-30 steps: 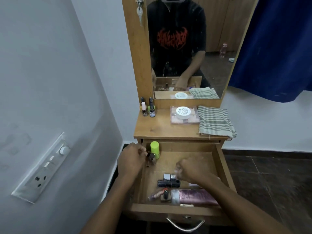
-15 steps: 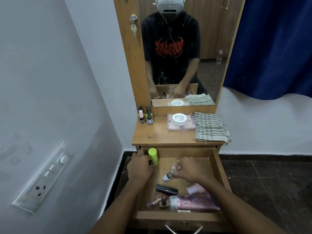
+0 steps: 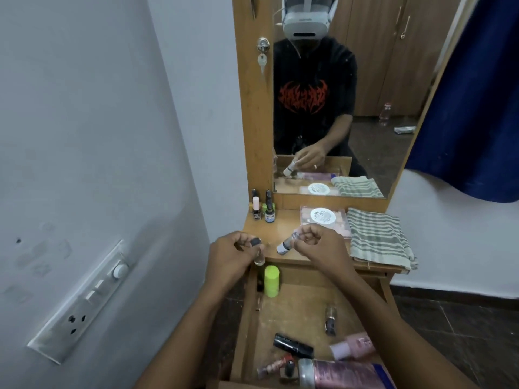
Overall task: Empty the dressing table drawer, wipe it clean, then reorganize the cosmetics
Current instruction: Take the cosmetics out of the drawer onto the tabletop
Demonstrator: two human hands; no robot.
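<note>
Landmark: drawer (image 3: 295, 313), open before you.
- In drawer, back-left corner: capped cylinder (image 3: 271, 280), upright.
- In drawer, right of middle: slim bottle (image 3: 330, 318), lying.
- In drawer, front: short tube (image 3: 293, 345); large tube (image 3: 345, 374) along front edge.
- Behind drawer: tabletop (image 3: 283, 223). On it, left to right: bottle pair (image 3: 269, 214), flat case (image 3: 304, 221) with round jar (image 3: 323, 216) on top, folded cloth (image 3: 379, 237).
- Above drawer's back edge: your left hand (image 3: 233, 254) gripping glass bottle (image 3: 258, 259); right of it, your right hand (image 3: 323, 242) pinching vial (image 3: 285, 245).

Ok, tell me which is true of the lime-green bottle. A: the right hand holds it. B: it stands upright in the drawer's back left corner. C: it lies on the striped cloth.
B: the lime-green bottle stands upright in the back left corner of the open drawer; the right hand holds a white-capped bottle.
</note>
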